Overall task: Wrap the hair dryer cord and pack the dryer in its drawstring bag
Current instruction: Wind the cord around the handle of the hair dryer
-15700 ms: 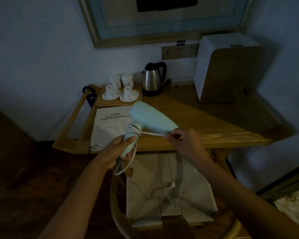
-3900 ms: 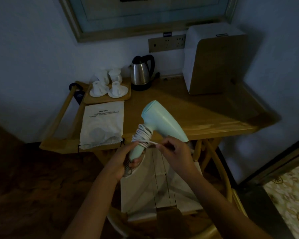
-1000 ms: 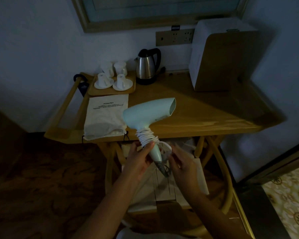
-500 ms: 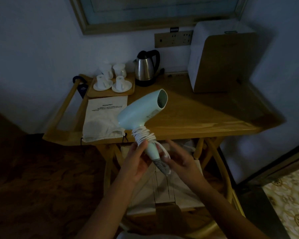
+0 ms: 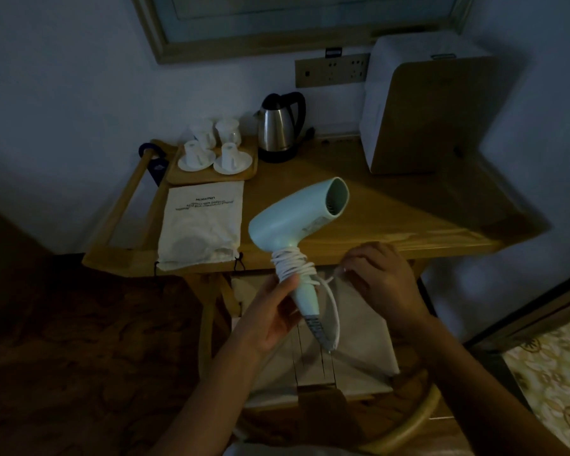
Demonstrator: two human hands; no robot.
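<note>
Far left on the wooden table (image 5: 408, 205): a pale drawstring bag (image 5: 202, 227), flat, printed text at its far end, mouth and dark drawstrings at the near table edge. Just behind it, a wooden tray (image 5: 178, 177) with white cups on saucers (image 5: 196, 156), and beside the tray a steel kettle (image 5: 277, 130) on its black base.

Toward the middle, held up in front of the table edge: the light-blue hair dryer (image 5: 297, 215), nozzle angled up and to the right, handle pointing down. White cord (image 5: 292, 263) coiled in several turns around the top of the handle, with a loose loop hanging off the right side down past the grey strain relief at the handle's bottom. Left hand (image 5: 270, 314) clamped on the handle just below the coil, thumb pressed against the lowest turns, fingers curled behind.

Right of the dryer: right hand (image 5: 379, 284), fingertips pinched together on the free end of the cord, close beside the coil. Whether the plug sits inside that hand, impossible to tell.

Far right at the back: a white and wood box-shaped unit (image 5: 418, 110) against the wall, a socket panel (image 5: 331, 70) to its left.
</note>
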